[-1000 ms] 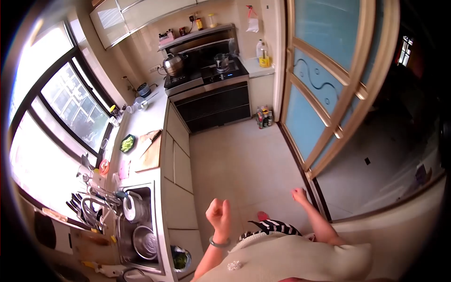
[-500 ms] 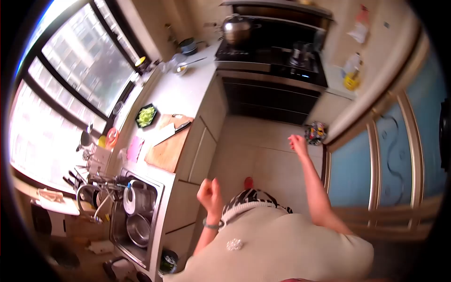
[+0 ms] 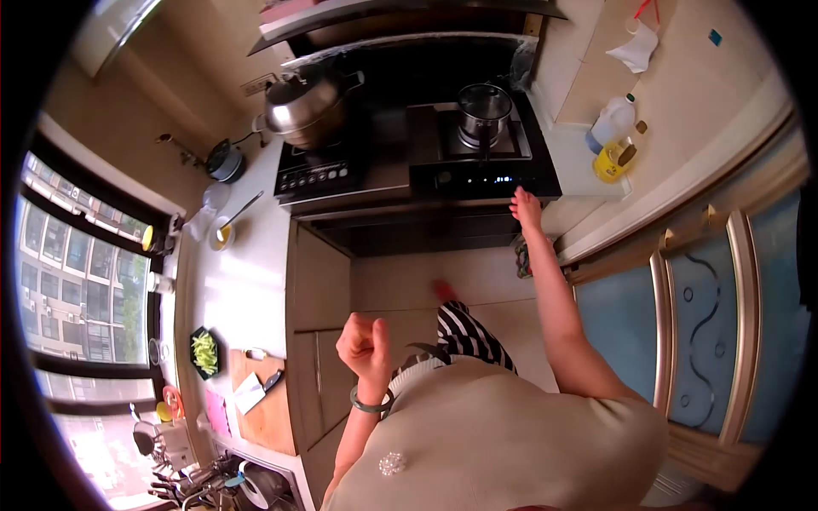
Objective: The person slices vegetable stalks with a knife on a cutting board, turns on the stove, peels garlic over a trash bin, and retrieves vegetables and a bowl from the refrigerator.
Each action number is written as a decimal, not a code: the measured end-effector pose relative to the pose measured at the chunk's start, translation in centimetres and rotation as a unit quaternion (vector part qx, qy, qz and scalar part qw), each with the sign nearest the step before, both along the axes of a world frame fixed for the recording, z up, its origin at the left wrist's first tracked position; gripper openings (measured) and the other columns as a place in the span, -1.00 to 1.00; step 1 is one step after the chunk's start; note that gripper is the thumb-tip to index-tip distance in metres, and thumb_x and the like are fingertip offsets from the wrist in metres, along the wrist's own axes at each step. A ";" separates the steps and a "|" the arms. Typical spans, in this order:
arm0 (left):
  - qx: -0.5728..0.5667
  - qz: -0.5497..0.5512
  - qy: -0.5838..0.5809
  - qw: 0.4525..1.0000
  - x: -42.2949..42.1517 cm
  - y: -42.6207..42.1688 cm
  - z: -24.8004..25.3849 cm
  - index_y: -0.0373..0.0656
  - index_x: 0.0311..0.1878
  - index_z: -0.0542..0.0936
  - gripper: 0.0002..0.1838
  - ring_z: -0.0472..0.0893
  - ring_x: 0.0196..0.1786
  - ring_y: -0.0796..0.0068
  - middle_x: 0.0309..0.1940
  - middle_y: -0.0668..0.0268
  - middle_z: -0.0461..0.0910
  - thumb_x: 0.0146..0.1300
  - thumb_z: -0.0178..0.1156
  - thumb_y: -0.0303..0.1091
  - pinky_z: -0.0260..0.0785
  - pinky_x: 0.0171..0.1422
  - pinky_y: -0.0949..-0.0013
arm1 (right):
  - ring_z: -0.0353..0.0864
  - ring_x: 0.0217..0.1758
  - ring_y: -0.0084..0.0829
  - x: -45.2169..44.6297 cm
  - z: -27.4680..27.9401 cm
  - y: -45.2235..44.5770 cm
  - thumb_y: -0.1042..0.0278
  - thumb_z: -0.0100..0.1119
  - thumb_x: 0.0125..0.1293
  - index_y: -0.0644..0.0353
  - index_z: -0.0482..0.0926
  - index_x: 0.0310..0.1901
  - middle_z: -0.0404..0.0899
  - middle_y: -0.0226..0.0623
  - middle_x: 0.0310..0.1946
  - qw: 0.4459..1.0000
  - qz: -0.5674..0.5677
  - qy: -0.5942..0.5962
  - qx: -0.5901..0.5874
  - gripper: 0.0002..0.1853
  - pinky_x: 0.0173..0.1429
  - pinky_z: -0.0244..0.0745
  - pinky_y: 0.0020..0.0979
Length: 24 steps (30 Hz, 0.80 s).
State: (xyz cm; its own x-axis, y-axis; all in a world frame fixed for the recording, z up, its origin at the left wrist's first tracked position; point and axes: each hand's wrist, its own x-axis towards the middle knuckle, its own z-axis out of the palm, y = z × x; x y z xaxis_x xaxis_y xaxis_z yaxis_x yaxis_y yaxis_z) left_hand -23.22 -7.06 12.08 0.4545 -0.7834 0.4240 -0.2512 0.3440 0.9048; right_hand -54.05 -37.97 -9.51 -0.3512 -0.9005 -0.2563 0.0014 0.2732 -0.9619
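Note:
My right hand reaches to the front edge of the cooktop, just below its lit touch panel. Its fingers look curled with nothing in them; whether a fingertip touches the panel I cannot tell. A small saucepan with a glass lid stands on the right burner behind that hand. My left hand is a loose fist, thumb up, in front of my body, touching nothing. A large lidded steel pot sits on the left burner.
On the left counter are a bowl with a utensil, a plate of cut green vegetable, and a cutting board with a cleaver. An oil bottle stands right of the cooktop. Sliding doors line the right.
I have moved forward and turned toward the cooktop, which now fills more of the view. My right hand has come up to its front edge. My left hand stays curled.

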 end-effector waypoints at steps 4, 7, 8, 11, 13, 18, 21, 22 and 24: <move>0.039 0.037 0.012 0.998 -0.3 -7.6 0.2 -0.16 -0.56 0.19 -0.60 0.11 -0.47 0.72 -0.54 0.48 0.24 0.36 0.14 -0.56 -0.06 -0.42 0.54 | 0.67 -0.29 -0.43 1.4 -1.5 -10.3 -0.45 0.07 0.24 0.18 0.51 0.03 0.67 -0.22 -0.14 0.993 0.057 -0.040 0.094 -0.26 -0.23 0.56 -0.38; 0.042 0.085 -0.001 0.996 0.0 -12.4 0.9 -0.19 -0.59 0.23 -0.58 0.17 -0.55 0.69 -0.60 0.41 0.34 0.31 0.23 -0.50 -0.06 -0.50 0.52 | 0.70 -0.26 -0.38 3.5 -1.0 -14.3 -0.52 0.05 0.19 0.14 0.51 -0.04 0.70 -0.25 -0.25 0.986 0.070 -0.098 0.118 -0.25 -0.23 0.58 -0.31; 0.045 0.092 -0.002 0.995 0.1 -13.8 0.7 -0.19 -0.59 0.24 -0.59 0.18 -0.55 0.69 -0.60 0.41 0.35 0.31 0.23 -0.51 -0.06 -0.50 0.52 | 0.70 -0.42 -0.39 4.1 -0.6 -15.2 -0.49 0.07 0.21 0.12 0.50 -0.09 0.70 -0.27 -0.37 0.979 0.094 -0.133 0.125 -0.30 -0.37 0.55 -0.40; 0.058 0.088 0.026 0.994 0.1 -17.7 0.7 -0.19 -0.58 0.22 -0.59 0.15 -0.53 0.69 -0.60 0.44 0.29 0.31 0.21 -0.53 -0.06 -0.49 0.51 | 0.59 -0.65 -0.45 6.4 1.4 -16.1 -0.27 0.26 0.22 0.17 0.46 -0.18 0.65 -0.27 -0.52 0.989 0.058 -0.115 0.075 -0.43 -0.65 0.33 -0.57; 0.075 0.077 0.043 0.993 0.2 -19.8 0.6 -0.18 -0.58 0.20 -0.58 0.12 -0.51 0.68 -0.59 0.46 0.22 0.30 0.21 -0.54 -0.07 -0.47 0.50 | 0.46 -0.72 -0.52 6.7 0.4 -16.4 -0.05 0.34 0.22 0.19 0.46 -0.29 0.52 -0.37 -0.64 0.992 0.085 -0.092 0.036 -0.56 -0.66 0.28 -0.51; 0.074 0.040 0.019 0.996 0.5 -24.2 0.5 -0.18 -0.60 0.20 -0.56 0.12 -0.53 0.66 -0.61 0.44 0.23 0.29 0.23 -0.53 -0.08 -0.48 0.48 | 0.40 -0.72 -0.60 8.4 1.1 -16.0 0.16 0.36 0.23 0.25 0.49 -0.30 0.45 -0.42 -0.68 0.998 0.033 0.037 0.033 -0.67 -0.66 0.33 -0.48; 0.081 0.000 0.001 0.997 0.3 -26.2 0.4 -0.16 -0.55 0.19 -0.60 0.10 -0.47 0.70 -0.54 0.46 0.24 0.35 0.15 -0.56 -0.07 -0.42 0.52 | 0.45 -0.76 -0.56 8.8 0.7 -16.1 0.20 0.33 0.26 0.31 0.44 -0.35 0.47 -0.37 -0.72 0.999 0.017 0.039 0.012 -0.66 -0.69 0.37 -0.48; 0.086 -0.007 -0.002 0.996 0.2 -26.8 0.3 -0.16 -0.55 0.20 -0.61 0.11 -0.47 0.70 -0.54 0.46 0.24 0.34 0.16 -0.56 -0.06 -0.41 0.52 | 0.44 -0.76 -0.57 8.8 0.5 -16.1 0.21 0.33 0.27 0.31 0.44 -0.35 0.47 -0.37 -0.72 1.000 0.019 0.025 0.002 -0.67 -0.69 0.36 -0.48; 0.093 -0.015 -0.006 0.995 0.2 -27.6 0.2 -0.17 -0.55 0.21 -0.61 0.11 -0.47 0.70 -0.54 0.46 0.24 0.34 0.16 -0.56 -0.06 -0.41 0.52 | 0.43 -0.76 -0.58 9.0 0.7 -16.0 0.24 0.32 0.28 0.31 0.44 -0.35 0.46 -0.38 -0.72 0.999 0.012 0.035 0.008 -0.68 -0.68 0.36 -0.47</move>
